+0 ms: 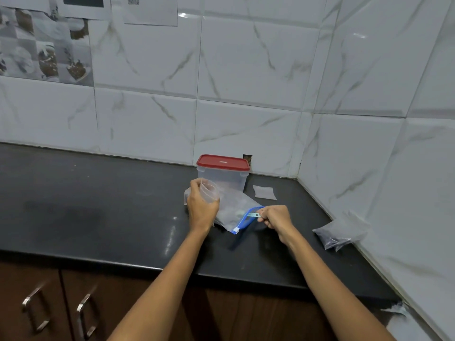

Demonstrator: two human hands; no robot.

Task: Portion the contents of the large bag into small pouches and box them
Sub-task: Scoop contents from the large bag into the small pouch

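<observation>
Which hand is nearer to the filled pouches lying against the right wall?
Right. The right hand pinches the large bag's slider, to the left of the filled pouches. The left hand holds a small pouch farther left, past the bag.

I'm looking down at a black bench (98, 207) set into a corner of white marbled tiles (246, 77), glossy with small glints of light. Papers (150, 11) and a sheet of photos (44, 45) are stuck on the back wall at upper left. Under the bench I see brown wooden cupboard doors (56, 303) with metal handles (85, 313).
</observation>
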